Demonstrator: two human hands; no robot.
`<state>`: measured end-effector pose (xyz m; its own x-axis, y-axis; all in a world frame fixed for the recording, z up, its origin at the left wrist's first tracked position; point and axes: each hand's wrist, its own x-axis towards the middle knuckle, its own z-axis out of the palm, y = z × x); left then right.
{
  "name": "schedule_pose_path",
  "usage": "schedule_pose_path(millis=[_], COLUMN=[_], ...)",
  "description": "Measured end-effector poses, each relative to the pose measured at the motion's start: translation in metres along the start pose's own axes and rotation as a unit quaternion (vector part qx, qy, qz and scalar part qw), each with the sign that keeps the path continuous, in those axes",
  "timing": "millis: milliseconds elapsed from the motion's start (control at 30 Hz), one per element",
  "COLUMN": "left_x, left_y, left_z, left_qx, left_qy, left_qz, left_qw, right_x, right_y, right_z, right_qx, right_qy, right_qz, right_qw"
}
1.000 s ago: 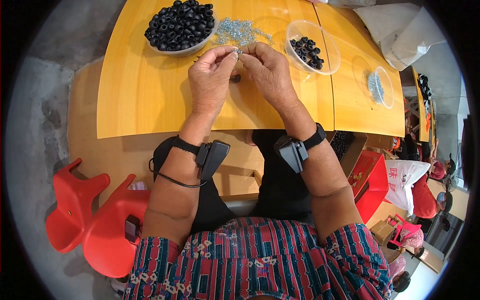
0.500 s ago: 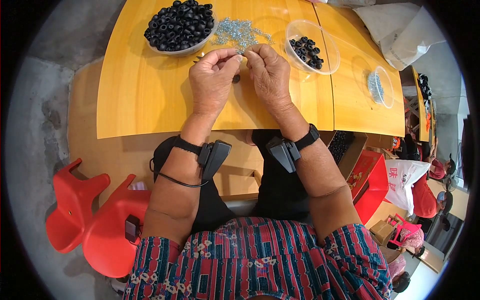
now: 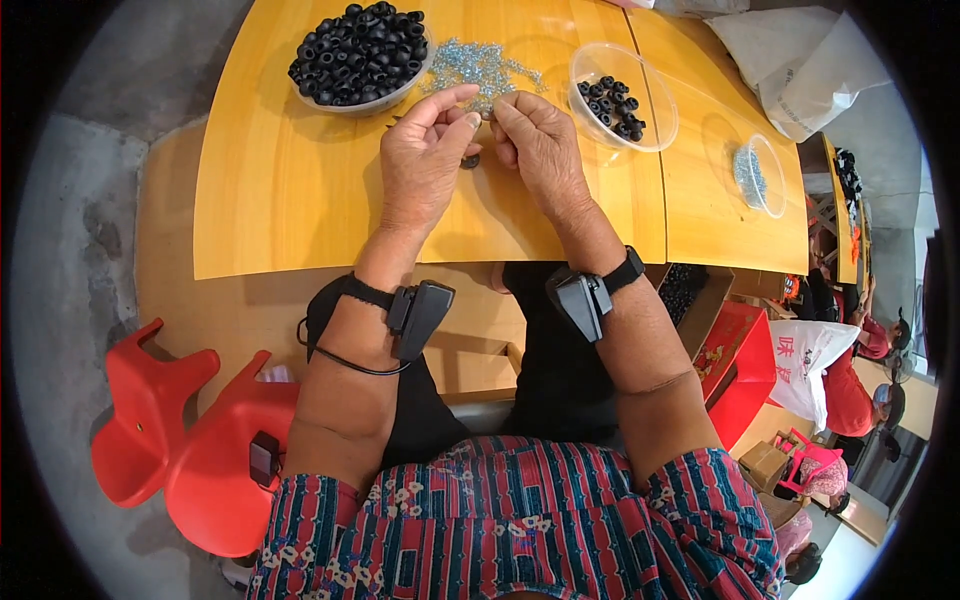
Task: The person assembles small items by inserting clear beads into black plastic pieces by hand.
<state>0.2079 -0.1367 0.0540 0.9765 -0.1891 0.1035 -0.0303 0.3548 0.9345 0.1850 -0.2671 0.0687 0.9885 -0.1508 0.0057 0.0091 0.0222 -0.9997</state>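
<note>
Over the yellow table (image 3: 300, 220), my two hands nearly meet at the fingertips. My left hand (image 3: 418, 160) has its index finger raised off the thumb, the other fingers curled; whatever it may hold is hidden. My right hand (image 3: 545, 150) pinches thumb against index finger, on something too small to make out. Just beyond the fingers lies a loose pile of small clear-blue pieces (image 3: 470, 62). A small dark piece (image 3: 470, 161) shows beneath the left hand. To the left stands a tub heaped with black hollow caps (image 3: 355, 55).
Right of my hands, a clear round tub (image 3: 652, 125) holds several black pieces. Farther right is a clear tub (image 3: 777, 190) with small bluish pieces. Red chairs (image 3: 225, 480) stand at lower left; a red box (image 3: 740, 370) and white bag (image 3: 812, 370) at right. People are in the background.
The left index finger has lifted away from the thumb. My right hand has turned slightly, and its fingertips have shifted a little. The tubs and the pile look the same.
</note>
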Motion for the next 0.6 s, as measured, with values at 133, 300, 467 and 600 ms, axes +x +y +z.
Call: schedule_pose_path(millis=[133,300,467,600], left_x=[0.0,0.001,-0.001,-0.001], left_y=[0.0,0.0,0.0,0.002], left_z=[-0.001,-0.002,-0.003,-0.001], left_qx=[-0.011,-0.019,-0.015,0.012], left_qy=[-0.018,-0.012,-0.009,0.005], left_qz=[-0.007,0.0,0.002,-0.01], left_qw=[1.0,1.0,1.0,1.0], right_x=[0.003,0.006,0.003,0.0], right_y=[0.002,0.007,-0.001,-0.007], right_z=[-0.001,-0.002,0.0,0.003], right_qx=[-0.028,-0.118,-0.043,0.034], right_qy=[0.008,0.065,0.062,0.039], right_qz=[-0.021,-0.078,-0.041,-0.003], right_qw=[0.999,0.988,0.996,0.999])
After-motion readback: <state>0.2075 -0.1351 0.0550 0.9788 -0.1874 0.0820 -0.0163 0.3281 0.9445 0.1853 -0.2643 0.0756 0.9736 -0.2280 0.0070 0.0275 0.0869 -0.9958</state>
